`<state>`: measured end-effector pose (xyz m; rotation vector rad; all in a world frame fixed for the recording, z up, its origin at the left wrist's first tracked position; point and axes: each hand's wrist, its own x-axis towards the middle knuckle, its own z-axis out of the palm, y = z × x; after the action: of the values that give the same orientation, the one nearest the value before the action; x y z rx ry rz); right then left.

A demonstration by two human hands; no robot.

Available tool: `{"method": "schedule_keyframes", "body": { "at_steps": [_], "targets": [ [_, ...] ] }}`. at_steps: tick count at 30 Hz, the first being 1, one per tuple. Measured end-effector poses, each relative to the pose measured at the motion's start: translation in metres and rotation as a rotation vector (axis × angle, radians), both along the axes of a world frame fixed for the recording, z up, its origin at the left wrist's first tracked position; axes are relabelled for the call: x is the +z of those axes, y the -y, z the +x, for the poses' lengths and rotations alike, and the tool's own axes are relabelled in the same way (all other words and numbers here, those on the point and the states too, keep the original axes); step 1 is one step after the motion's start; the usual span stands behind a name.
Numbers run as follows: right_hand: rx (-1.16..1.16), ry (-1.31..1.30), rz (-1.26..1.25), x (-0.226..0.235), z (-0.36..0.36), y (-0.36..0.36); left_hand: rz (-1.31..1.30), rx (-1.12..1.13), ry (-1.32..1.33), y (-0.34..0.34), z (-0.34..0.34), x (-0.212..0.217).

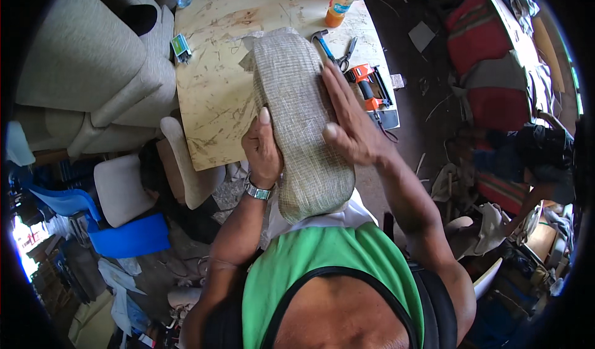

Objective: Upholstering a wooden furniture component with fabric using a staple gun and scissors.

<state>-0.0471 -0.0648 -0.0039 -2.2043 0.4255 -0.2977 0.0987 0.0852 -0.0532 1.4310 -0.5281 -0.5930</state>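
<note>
Cluttered upholstery workshop w/ plywood worktable [211, 95] at 12 o'clock. Long cushion panel [304, 120] in beige woven fabric stands on edge at frame centre, far end on table, near end against person's chest. Left hand [261, 152] grips panel's 9 o'clock edge, thumb up, fingers wrapped behind, not visible. Right hand [348, 121] lies flat on 3 o'clock face, fingers straight, close together. Hammer [322, 42], scissors [347, 55], orange staple gun [367, 84] at 1 o'clock; orange drink bottle [338, 6] beyond.
</note>
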Motion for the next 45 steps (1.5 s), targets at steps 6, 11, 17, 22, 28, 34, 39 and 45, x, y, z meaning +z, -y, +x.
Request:
{"method": "schedule_keyframes", "body": {
  "at_steps": [6,11,17,22,28,34,39,45],
  "targets": [
    [0.070,0.085,-0.171,-0.006,0.019,-0.014,-0.063,-0.012,-0.034,-0.008,0.014,-0.015],
    [0.177,-0.162,-0.338,0.030,0.003,-0.078,-0.078,0.072,0.231,-0.015,0.018,-0.021],
    [0.371,-0.147,-0.376,0.038,-0.012,-0.083,0.056,0.055,0.200,-0.021,0.015,-0.018],
    [-0.056,0.325,-0.356,0.091,-0.020,0.003,0.024,0.085,0.116,-0.027,0.015,-0.020],
    [-0.255,0.192,-0.103,0.077,-0.011,-0.073,-0.032,0.168,0.059,-0.025,0.009,-0.002],
    [0.139,0.086,-0.368,0.030,-0.012,-0.130,0.148,0.188,0.254,-0.040,0.038,-0.008],
    [0.051,0.480,0.351,-0.002,-0.020,-0.077,0.018,0.199,0.082,-0.060,0.062,-0.020],
    [-0.520,-0.138,0.063,-0.246,-0.087,0.115,0.593,0.188,0.663,-0.103,0.097,-0.041]
  ]
}}
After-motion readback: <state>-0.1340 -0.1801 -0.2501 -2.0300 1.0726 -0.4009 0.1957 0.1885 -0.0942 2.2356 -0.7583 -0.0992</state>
